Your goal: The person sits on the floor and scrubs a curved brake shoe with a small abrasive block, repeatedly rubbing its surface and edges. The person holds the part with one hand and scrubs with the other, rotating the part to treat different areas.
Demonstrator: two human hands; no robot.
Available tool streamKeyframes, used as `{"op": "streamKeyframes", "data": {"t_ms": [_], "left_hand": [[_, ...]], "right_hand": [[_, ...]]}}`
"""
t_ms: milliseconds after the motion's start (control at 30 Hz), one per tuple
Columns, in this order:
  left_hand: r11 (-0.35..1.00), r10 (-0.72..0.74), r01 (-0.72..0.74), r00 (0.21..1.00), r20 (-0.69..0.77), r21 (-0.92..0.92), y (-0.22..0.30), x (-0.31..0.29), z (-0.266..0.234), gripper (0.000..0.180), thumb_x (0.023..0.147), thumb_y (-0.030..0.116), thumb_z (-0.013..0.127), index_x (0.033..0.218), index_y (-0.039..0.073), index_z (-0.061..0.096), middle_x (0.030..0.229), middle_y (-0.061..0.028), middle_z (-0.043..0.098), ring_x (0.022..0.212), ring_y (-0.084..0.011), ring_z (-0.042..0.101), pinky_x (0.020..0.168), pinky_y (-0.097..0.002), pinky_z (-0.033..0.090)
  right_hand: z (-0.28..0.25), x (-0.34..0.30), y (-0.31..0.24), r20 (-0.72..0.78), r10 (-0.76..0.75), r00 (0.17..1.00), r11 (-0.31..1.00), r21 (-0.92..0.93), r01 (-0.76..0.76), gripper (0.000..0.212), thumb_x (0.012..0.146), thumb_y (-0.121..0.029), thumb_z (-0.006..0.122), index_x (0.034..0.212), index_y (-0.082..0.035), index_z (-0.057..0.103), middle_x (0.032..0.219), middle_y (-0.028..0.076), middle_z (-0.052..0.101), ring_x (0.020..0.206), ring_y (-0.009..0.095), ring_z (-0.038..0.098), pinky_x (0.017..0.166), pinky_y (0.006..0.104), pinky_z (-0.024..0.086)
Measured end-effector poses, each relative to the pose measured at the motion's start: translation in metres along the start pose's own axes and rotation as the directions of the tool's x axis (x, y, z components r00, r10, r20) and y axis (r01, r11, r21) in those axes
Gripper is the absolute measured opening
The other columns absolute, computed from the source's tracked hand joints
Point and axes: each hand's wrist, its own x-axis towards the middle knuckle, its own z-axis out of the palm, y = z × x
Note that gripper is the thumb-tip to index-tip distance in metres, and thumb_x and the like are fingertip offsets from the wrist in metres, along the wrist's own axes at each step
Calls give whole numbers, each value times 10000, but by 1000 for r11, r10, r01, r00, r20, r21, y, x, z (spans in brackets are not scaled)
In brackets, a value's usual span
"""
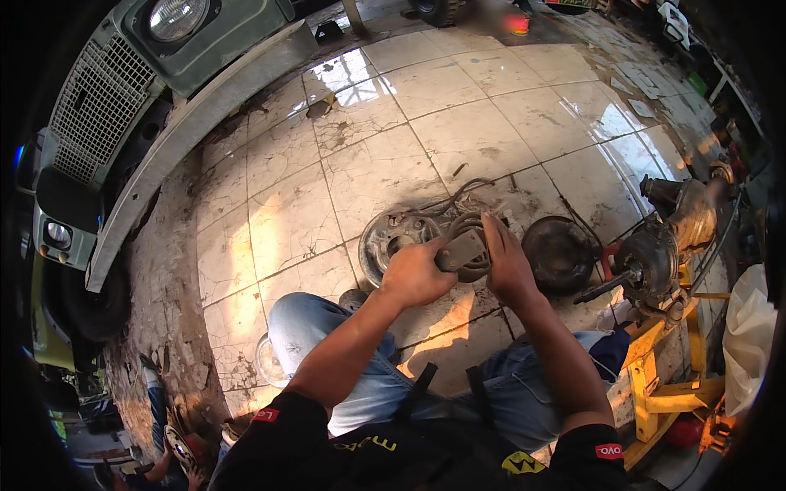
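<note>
My left hand is closed round one end of a flat brown-grey metal piece with rounded corners; its exact kind is unclear. On the other side my right hand stands edge-on, fingers stretched out and held together, close against the piece. Its thumb is hidden. Just behind the piece shows a dark coil of cable or hose, partly covered by the hands. A round metal drum or hub plate lies on the floor beside my left hand. To the right of my right hand rests a dark round drum.
A greasy axle assembly sits by a yellow metal stand at right. A green vehicle's pale bumper curves along the left. At lower left, another person's hand is at a round part. Cracked tiles cover the floor.
</note>
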Motion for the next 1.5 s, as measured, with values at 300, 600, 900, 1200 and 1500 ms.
{"op": "streamKeyframes", "data": {"t_ms": [300, 600, 900, 1200, 1500], "left_hand": [[992, -84, 81, 996, -24, -99, 6, 2, 2, 528, 711, 237, 714, 1184, 16, 632, 945, -236, 698, 899, -335, 697, 823, -391, 537], [975, -96, 79, 993, -74, -208, -3, 6, 7, 494, 686, 235, 725, 1121, 11, 664, 896, -235, 699, 864, -366, 694, 794, -404, 545], [978, -63, 35, 990, -129, -205, 4, -2, 9, 412, 689, 233, 739, 1020, -2, 666, 869, -237, 691, 851, -361, 696, 761, -407, 541], [971, -65, 35, 991, -120, -236, 8, -6, 4, 385, 710, 213, 736, 1021, -4, 668, 845, -212, 694, 791, -315, 693, 721, -382, 542], [979, -19, -2, 995, -100, -203, 1, -5, 3, 403, 751, 144, 714, 1098, -45, 638, 868, -139, 704, 747, -171, 663, 701, -320, 528]], "right_hand": [[-14, 6, -14, -52, -122, 991, 982, -150, 113, 663, 826, 3, 585, 1448, -11, 356, 1413, 248, 456, 1300, 391, 450, 1082, 484, 358], [-24, 18, 1, -278, -76, 958, 995, 34, 89, 739, 710, 92, 586, 1420, -29, 417, 1378, 222, 501, 1309, 384, 453, 1084, 497, 354], [-26, 10, 2, -213, 215, 953, 933, 334, -136, 712, 766, 32, 555, 1455, -76, 408, 1473, 162, 435, 1391, 334, 379, 1155, 486, 267], [-25, 14, -13, -225, 21, 974, 998, 54, -9, 683, 772, -103, 678, 1417, -75, 453, 1434, 141, 478, 1383, 343, 387, 1135, 485, 292], [-33, 12, -1, -176, 214, 961, 961, 215, -174, 722, 730, 77, 525, 1435, -46, 423, 1418, 208, 470, 1335, 399, 418, 1123, 498, 311]]}}
